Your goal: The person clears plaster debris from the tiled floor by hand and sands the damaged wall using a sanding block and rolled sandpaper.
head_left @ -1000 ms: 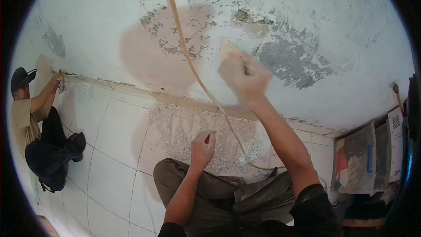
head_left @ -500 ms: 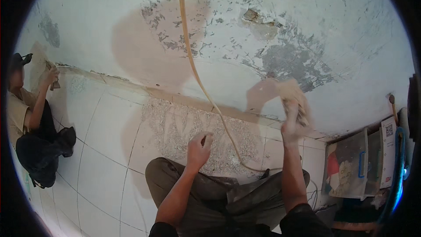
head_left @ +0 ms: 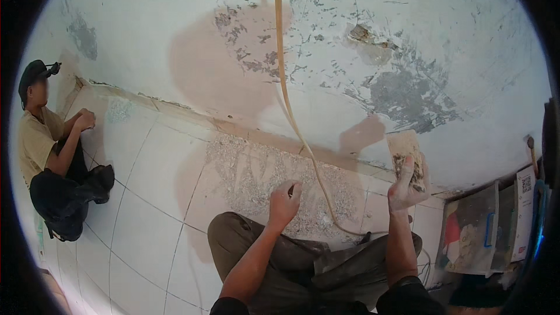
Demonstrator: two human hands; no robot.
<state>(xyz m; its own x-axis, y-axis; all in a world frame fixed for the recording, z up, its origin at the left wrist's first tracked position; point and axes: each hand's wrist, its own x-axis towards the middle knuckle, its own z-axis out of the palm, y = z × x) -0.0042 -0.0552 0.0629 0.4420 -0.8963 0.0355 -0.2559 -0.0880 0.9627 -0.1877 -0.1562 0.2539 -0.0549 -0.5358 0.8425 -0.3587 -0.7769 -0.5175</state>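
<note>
My right hand (head_left: pixel 410 189) grips a flat, rectangular tan block (head_left: pixel 402 142) with dark, worn patches on its face. It holds the block upright in front of the lower wall, below a grey scraped patch (head_left: pixel 408 99). Whether the block touches the wall, I cannot tell. Dust whitens the fingers of both hands. Over my left knee, my left hand (head_left: pixel 284 207) is curled closed, with a dark spot between thumb and finger that I cannot make out. Whitish scrapings (head_left: pixel 251 169) lie on the floor tiles beyond it.
A yellowish hose (head_left: pixel 282 52) hangs before the wall and runs down across the scrapings to my legs. A co-worker (head_left: pixel 44 134) squats at the left, hands together. Clear plastic drawers (head_left: pixel 469 236) stand at the right. A broken hole (head_left: pixel 361 34) marks the wall.
The block has come lower, and its worn face now shows clearly. My left hand stays curled. The co-worker's hand has left the wall and joined the other hand. My view has shifted left.
</note>
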